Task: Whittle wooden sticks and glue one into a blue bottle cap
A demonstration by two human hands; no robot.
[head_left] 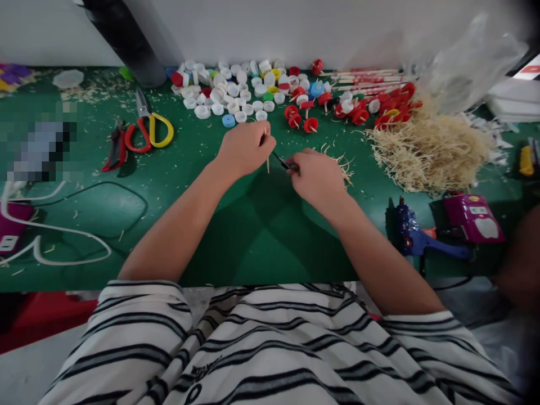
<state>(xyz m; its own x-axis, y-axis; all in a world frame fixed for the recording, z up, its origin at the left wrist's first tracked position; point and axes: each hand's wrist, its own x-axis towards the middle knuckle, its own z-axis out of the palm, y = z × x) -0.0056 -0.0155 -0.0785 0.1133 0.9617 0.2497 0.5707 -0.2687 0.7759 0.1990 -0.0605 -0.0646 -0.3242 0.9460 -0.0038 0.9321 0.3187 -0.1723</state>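
Note:
My left hand (pixel 244 147) is closed around a thin wooden stick (pixel 267 152) held upright over the green table (pixel 253 225). My right hand (pixel 317 179) grips a small dark-bladed tool (pixel 282 161) with a red handle, its tip pointing at the stick. Both hands meet at the table's middle, just in front of a heap of plastic bottle caps (pixel 228 90).
Red caps on sticks (pixel 301 115) lie behind the hands. A pile of wood shavings (pixel 426 149) is at the right. Scissors (pixel 147 126) and pliers (pixel 115 149) lie at the left, a blue glue gun (pixel 415 236) at the right, white cables (pixel 50 236) at the left.

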